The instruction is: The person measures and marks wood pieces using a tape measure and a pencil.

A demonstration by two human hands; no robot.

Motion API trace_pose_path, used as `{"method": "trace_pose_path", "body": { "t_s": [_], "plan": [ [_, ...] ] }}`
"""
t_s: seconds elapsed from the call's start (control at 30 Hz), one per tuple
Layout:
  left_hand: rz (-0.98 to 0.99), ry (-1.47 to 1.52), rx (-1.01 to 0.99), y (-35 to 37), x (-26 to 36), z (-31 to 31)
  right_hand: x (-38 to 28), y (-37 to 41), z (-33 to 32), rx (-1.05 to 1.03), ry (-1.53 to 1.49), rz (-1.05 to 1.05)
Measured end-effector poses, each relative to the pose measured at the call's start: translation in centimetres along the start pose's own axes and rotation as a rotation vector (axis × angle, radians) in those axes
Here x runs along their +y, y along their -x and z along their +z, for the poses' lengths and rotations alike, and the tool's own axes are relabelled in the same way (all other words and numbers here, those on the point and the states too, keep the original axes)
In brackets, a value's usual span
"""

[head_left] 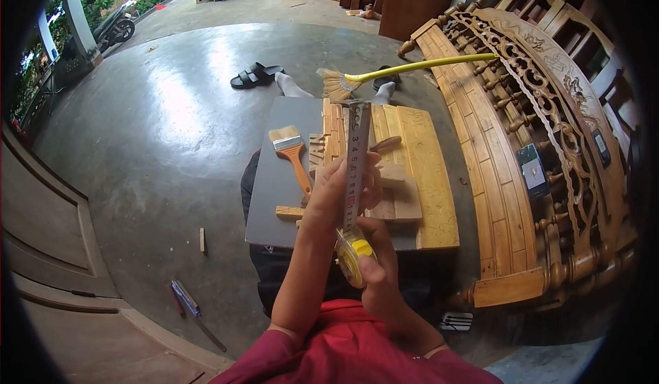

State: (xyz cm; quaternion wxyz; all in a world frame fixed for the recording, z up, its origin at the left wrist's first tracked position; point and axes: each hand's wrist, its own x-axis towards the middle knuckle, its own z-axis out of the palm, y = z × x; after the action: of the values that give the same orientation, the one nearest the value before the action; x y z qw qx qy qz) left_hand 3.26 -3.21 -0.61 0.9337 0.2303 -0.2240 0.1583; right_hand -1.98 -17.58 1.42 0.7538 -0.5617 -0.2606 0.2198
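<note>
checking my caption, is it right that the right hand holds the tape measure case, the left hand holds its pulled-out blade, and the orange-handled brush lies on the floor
Only the brush's place is wrong: the head view shows the orange-handled brush on the grey board. The right hand does hold the tape measure case, the left hand its blade.

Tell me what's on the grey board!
A paintbrush and pieces of wood lie there. The left hand, right hand and tape measure cover part; I can't see behind them.
</note>
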Motion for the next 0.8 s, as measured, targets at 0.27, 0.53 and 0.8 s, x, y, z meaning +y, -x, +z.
{"method": "trace_pose_path", "body": {
  "t_s": [0.27,0.53,0.8],
  "plan": [
    [0.009,-0.006,0.028,-0.2,-0.33,-0.48,0.11,-0.17,-0.26,-0.003,-0.032,0.026],
    [0.012,0.026,0.021,-0.19,-0.43,-0.23,0.8,-0.18,-0.43,0.01,0.005,-0.017],
    [0.027,0.027,0.018,0.04,-0.27,0.35,0.61,0.05,-0.28,0.001,-0.016,-0.001]
  ]
}}
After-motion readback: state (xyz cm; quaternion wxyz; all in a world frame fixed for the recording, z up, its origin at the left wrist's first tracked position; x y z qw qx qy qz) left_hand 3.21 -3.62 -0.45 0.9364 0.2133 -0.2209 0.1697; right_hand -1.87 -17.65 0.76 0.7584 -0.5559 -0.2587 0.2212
